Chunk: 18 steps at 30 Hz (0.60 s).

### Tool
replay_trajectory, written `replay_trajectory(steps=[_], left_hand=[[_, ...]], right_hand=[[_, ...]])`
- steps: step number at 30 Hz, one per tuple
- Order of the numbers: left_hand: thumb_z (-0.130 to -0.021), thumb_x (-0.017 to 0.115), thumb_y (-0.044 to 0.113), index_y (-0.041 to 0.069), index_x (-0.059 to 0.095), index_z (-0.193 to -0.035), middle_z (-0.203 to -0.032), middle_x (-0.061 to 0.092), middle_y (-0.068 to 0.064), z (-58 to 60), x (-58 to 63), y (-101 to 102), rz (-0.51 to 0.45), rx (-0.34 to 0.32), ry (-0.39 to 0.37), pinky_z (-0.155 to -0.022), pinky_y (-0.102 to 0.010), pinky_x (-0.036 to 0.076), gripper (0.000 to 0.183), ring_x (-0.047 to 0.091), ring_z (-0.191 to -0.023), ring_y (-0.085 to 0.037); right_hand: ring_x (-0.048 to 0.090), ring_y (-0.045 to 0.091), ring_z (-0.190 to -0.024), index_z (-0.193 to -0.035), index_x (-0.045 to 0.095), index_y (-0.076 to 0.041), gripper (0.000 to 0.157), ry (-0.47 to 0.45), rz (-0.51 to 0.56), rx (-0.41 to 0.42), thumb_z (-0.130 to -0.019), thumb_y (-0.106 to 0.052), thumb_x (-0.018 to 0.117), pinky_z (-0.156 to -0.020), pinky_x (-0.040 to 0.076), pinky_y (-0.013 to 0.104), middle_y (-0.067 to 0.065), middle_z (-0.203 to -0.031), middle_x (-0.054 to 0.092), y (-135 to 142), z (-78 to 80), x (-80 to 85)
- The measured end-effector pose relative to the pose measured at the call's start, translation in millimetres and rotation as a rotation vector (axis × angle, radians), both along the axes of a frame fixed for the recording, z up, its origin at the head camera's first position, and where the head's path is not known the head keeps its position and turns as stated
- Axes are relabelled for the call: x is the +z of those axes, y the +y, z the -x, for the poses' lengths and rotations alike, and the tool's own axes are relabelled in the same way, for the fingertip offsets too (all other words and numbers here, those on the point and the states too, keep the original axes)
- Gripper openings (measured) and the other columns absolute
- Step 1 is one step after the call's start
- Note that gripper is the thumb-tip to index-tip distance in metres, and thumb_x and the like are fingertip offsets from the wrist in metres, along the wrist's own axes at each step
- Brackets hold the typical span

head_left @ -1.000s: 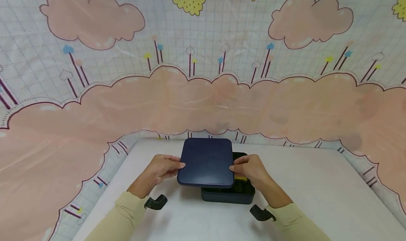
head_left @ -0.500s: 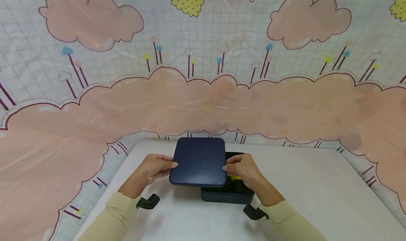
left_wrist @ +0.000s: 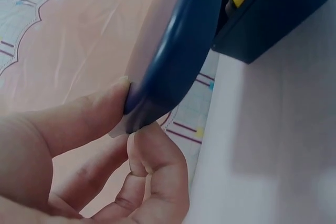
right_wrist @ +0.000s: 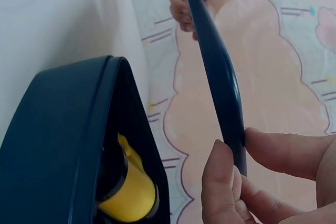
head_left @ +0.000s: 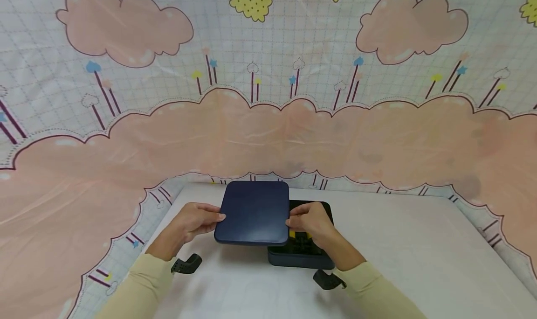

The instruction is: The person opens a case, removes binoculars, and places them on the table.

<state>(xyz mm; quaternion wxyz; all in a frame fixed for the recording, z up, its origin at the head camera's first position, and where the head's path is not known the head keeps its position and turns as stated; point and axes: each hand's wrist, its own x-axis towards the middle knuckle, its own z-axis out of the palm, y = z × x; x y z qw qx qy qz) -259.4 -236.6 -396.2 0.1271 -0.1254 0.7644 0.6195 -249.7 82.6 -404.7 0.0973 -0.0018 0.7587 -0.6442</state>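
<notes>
Hovering above and left of the dark box (head_left: pixel 295 260), the blue lid (head_left: pixel 253 211) is clamped in the grip of left hand (head_left: pixel 190 222) and right hand (head_left: pixel 315 223). To me, opening looks done: the lid is off but not laid down, and yellow objects (right_wrist: pixel 131 195) lie inside the box.

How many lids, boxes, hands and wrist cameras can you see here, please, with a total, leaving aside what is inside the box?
Lid: 1
Box: 1
Hands: 2, left hand and right hand
Wrist cameras: 2, left camera and right camera
Total: 6
</notes>
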Motion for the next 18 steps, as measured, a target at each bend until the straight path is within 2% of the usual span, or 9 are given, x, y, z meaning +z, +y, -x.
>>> replay_trajectory(steps=[10,18], left_hand=[[-0.079,0.082,0.011,-0.007,0.060,-0.127,-0.092,0.073,-0.004,-3.1,3.3,-18,0.032,-0.015,0.025,-0.068,-0.024,0.057,0.055,0.064,-0.075,-0.014],[-0.081,0.080,0.011,-0.008,0.059,-0.128,-0.089,0.072,-0.002,-7.9,3.4,-30,0.058,-0.022,0.045,-0.067,-0.023,0.056,0.055,0.063,-0.074,-0.012]], right_hand=[[0.074,0.025,-0.088,-0.113,0.066,0.008,0.032,-0.006,0.017,0.024,-0.083,0.000,0.073,-0.084,0.061,0.040,0.023,-0.112,0.067,-17,-0.9,-1.3],[0.070,0.020,-0.085,-0.113,0.066,0.006,0.034,-0.018,0.017,0.043,-0.081,0.003,0.076,-0.081,0.061,0.037,0.020,-0.111,0.066,-29,1.5,-3.5]])
